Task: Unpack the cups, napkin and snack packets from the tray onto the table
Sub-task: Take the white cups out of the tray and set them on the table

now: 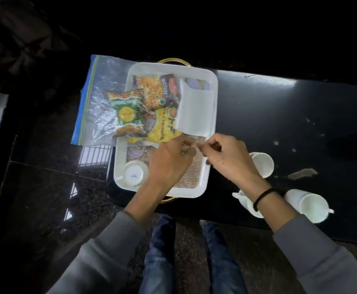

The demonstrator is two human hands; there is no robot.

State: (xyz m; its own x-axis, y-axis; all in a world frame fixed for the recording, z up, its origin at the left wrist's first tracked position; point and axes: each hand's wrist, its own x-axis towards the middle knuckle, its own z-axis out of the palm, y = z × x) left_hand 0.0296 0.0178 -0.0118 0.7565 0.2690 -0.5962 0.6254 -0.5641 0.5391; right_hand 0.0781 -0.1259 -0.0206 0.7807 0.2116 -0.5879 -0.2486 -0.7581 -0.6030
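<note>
A white tray (212, 81) lies on the black table (279, 115). In it are a white napkin (196, 109), a green snack packet (128, 112), a brown and orange mixture packet (154, 90), a yellow chunks packet (162, 128) and one upturned white cup (134, 174). My left hand (171, 160) and my right hand (226, 155) meet over the tray's near half, both pinching the napkin's near edge. Three white cups stand on the table to the right: one (262, 164) behind my right hand, one (247, 204) under my wrist, one (307, 205) further right.
A clear zip bag (97, 96) with a blue edge lies under the tray's left side, overhanging the table. A woven mat (194, 172) lines the tray's floor. Crumbs and a smear (302, 172) mark the table at the right. My legs and the dark floor are below.
</note>
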